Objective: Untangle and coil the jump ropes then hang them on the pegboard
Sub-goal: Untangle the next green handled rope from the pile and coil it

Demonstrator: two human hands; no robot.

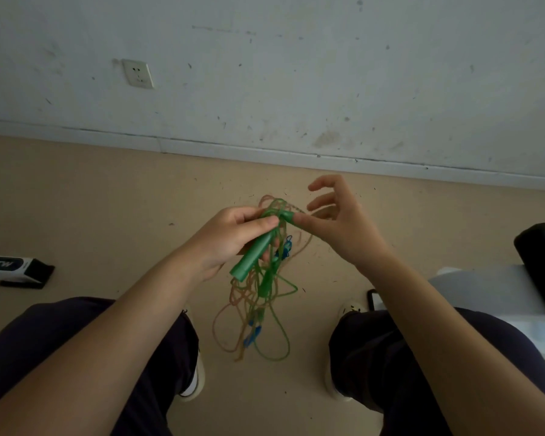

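Head view: our left hand [233,234] grips a green plastic jump-rope handle [254,256]; our right hand [337,221] pinches its green cord [285,215], other fingers spread.

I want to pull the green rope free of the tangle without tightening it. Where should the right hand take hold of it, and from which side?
Probably at the short bend of green rope just beyond the tip of the green handle that the left hand grips. It sticks out clear of the hanging tangle. Come from the right, where the right hand already pinches it.
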